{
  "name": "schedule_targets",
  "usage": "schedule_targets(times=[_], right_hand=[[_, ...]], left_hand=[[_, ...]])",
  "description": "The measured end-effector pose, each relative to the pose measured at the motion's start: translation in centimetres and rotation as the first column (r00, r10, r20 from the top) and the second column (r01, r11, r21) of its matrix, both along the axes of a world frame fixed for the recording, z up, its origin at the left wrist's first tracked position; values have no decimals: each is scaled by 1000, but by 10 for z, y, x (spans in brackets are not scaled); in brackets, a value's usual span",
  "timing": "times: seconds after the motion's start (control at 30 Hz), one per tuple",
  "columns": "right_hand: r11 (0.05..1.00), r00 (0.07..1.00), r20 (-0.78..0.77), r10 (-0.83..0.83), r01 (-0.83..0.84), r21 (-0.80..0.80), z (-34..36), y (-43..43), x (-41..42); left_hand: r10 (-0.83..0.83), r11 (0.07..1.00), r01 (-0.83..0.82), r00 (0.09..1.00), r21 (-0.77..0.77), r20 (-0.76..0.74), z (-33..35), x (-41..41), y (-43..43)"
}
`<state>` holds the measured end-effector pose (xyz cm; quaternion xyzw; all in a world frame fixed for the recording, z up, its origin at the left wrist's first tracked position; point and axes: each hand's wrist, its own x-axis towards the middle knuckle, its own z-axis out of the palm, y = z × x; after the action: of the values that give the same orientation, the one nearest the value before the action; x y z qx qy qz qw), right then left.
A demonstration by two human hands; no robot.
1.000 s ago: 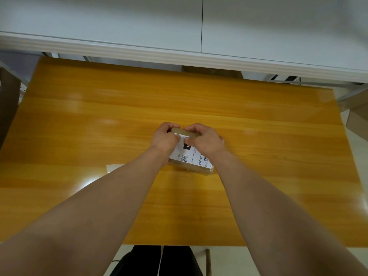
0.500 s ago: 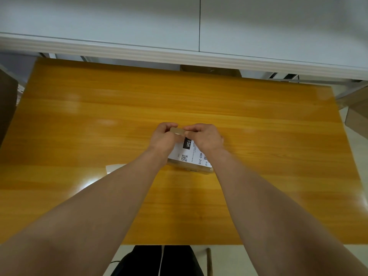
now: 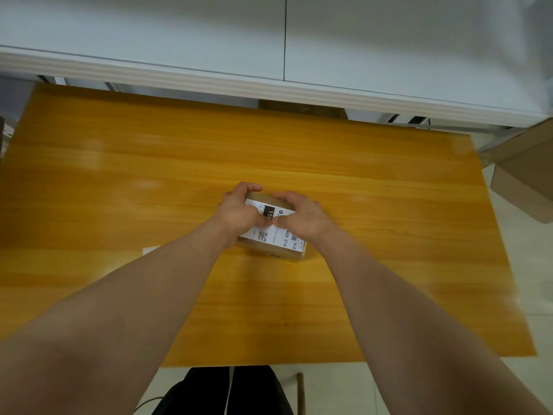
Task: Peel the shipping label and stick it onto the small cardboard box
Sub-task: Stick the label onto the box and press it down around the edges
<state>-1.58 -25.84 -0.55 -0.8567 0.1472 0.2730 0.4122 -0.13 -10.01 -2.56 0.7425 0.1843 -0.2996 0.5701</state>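
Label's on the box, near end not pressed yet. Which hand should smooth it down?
Probably right hand: it lies beside the bare near end of the label. Left hand wraps the box far-left corner, bracing it.

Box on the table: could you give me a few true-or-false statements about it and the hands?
1. The label lies on top of the box. True.
2. Only one hand touches the box. False: the left hand and right hand are both on it.
3. The box stands on the wooden table. True.
4. The label is blank. False: it carries print and a QR code.
5. The box sits at the table's far right edge. False: it is near the middle.
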Motion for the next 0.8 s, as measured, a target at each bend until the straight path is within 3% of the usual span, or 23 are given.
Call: schedule_targets(times=[0.13,0.8], right_hand=[[996,996,10,83,-83,-7,-1,-3,1],[965,984,-14,-176,176,195,-22,-4,4]], left_hand=[[-32,999,31,999,28,29,4,0,-2],[94,996,-95,993,-1,72,6,-2,-10]])
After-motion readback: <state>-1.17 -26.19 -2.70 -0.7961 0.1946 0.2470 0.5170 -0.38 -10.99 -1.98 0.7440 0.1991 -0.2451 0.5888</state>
